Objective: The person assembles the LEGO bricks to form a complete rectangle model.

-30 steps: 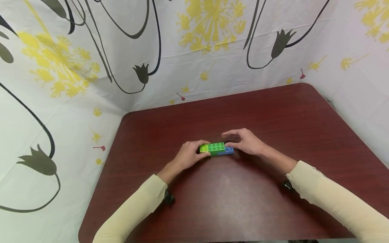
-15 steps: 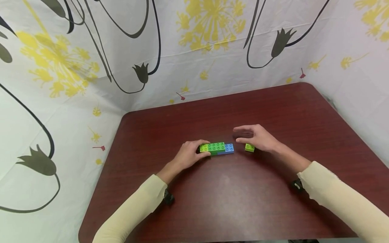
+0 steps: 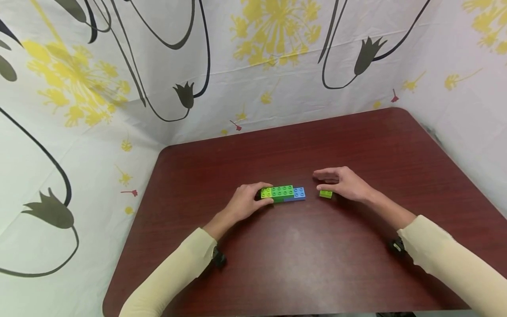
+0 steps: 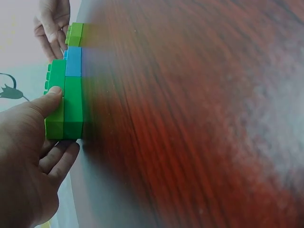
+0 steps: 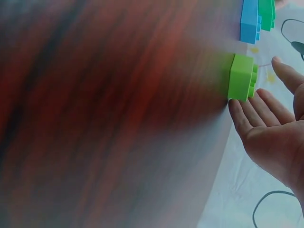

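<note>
My left hand (image 3: 246, 200) grips the left end of a two-layer stack of toy building bricks. On its top layer are a lime brick (image 3: 266, 193) and a longer green brick (image 3: 282, 191). Below, another green brick (image 4: 73, 107) stands end to end with a blue brick (image 3: 299, 193), whose studs show at the right. A separate small lime brick (image 5: 241, 76) sits on the table a short way to the right of the stack. My right hand (image 3: 346, 184) is around that brick with thumb and fingers spread apart, holding nothing.
The dark red wooden table (image 3: 301, 259) has rounded far corners. Close behind it and along its sides hangs a white cloth (image 3: 222, 79) printed with flowers. Dark wrist cameras show under both pale sleeves (image 3: 176, 264).
My right hand has moved right from the blue end of the stack to the loose lime brick, which was hidden behind it at first. The left hand and stack stay put.
</note>
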### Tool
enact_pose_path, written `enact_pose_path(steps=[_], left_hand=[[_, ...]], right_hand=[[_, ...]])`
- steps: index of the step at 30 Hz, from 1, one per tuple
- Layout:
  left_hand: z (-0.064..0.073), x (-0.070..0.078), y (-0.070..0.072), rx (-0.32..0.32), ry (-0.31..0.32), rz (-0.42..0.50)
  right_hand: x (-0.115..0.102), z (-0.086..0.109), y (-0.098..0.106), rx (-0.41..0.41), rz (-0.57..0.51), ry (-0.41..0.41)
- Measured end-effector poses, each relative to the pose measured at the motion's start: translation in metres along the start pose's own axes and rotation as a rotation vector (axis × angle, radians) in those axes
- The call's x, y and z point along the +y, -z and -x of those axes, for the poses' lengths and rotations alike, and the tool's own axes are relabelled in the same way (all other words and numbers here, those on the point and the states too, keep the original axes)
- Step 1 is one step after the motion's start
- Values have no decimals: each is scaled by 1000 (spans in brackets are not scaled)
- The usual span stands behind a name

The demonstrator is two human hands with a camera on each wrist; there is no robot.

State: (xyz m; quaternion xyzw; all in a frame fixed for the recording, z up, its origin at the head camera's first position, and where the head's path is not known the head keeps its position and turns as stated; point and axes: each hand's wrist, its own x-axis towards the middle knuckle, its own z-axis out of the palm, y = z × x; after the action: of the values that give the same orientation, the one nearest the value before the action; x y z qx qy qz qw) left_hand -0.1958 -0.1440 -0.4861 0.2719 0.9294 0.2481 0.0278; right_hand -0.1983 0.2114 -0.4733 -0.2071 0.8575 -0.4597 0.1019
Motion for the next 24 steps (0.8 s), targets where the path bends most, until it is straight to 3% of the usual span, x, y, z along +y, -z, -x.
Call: enact_pose_path(steps=[14, 24], left_hand=[[1, -2, 0, 2, 15, -11], [2, -2, -1, -1, 28, -18]], right_hand=[[7, 14, 8, -1, 27, -45], [6, 21, 2, 1, 68, -49]])
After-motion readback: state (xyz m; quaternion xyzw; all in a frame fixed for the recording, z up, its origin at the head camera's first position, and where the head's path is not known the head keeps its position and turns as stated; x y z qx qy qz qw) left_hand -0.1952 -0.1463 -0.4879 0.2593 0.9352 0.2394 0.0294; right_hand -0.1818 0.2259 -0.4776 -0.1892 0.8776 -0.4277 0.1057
